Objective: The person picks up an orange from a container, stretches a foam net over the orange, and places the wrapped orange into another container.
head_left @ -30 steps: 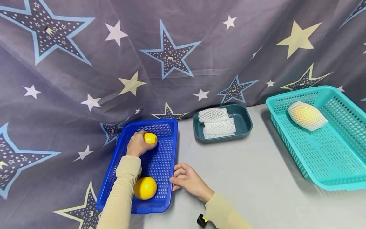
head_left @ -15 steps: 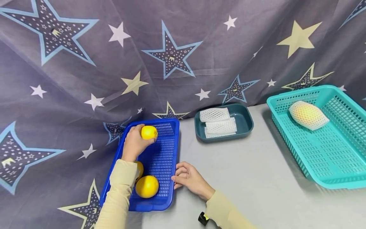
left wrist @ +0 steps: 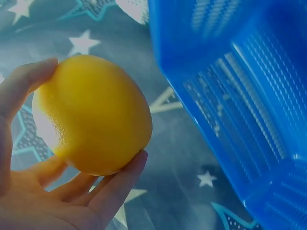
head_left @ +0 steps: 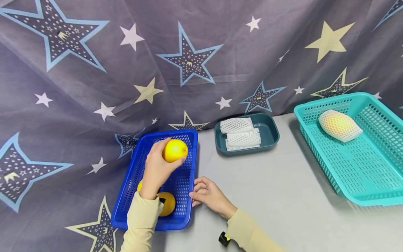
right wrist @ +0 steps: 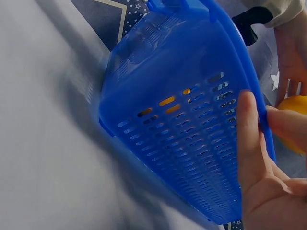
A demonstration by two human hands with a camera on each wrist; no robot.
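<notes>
My left hand [head_left: 156, 171] holds a yellow-orange orange [head_left: 175, 150] above the far part of the blue basket [head_left: 171, 225]. In the left wrist view, fingers and thumb curl round the orange [left wrist: 96, 115]. Two more oranges are in the basket's near end; one orange [head_left: 169, 206] shows beside my left wrist, the other is mostly hidden behind that forearm. My right hand [head_left: 211, 196] grips the basket's right rim. Seen from the right wrist, the thumb lies on one side of the rim and the fingers of this hand [right wrist: 264, 187] on the other.
A dark teal tray [head_left: 267, 140] with two white foam net sleeves [head_left: 243, 139] stands at the back middle. On the right, a turquoise basket [head_left: 343, 168] contains one fruit in a foam net [head_left: 340, 126]. A star-patterned cloth [head_left: 201, 98] hangs behind.
My left hand has lifted the orange up from the basket's far left and moved it slightly right, towards the camera. The right hand has stayed at the basket rim.
</notes>
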